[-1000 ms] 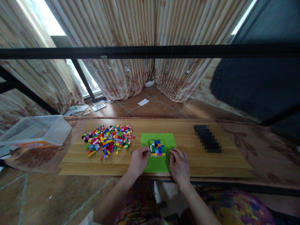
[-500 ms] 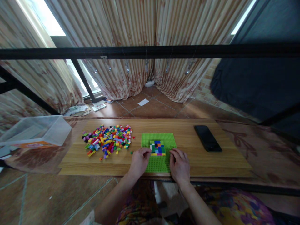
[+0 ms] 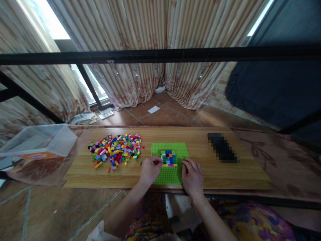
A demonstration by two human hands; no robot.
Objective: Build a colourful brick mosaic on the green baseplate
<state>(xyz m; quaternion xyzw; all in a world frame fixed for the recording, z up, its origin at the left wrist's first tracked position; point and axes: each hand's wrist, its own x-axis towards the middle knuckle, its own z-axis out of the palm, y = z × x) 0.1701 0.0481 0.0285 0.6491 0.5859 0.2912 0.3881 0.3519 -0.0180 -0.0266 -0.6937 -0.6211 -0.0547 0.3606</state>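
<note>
A green studded baseplate (image 3: 167,176) lies on the wooden board, with a compact patch of multicoloured toy bricks (image 3: 169,158) built on its middle. At the left side of that patch is my left hand (image 3: 150,171), thumb and fingers pinched together. Whatever is between those fingertips is hidden or too small to name. My right hand (image 3: 193,175) is closed at the baseplate's right edge, its curled fingers and thumb against the plate. To the left of the plate spreads a heap of loose toy bricks (image 3: 116,150) in many colours.
A black phone (image 3: 222,148), pixelated, lies on the right of the wooden board (image 3: 225,177). A clear plastic bin (image 3: 45,139) stands beyond the board's left end. A black horizontal bar (image 3: 160,56) crosses in front of the curtains (image 3: 135,30). Small stray bricks lie between heap and plate.
My left hand has turned slightly, its fingers curling in a little more at the same spot beside the built bricks. The right hand and the baseplate keep their places.
</note>
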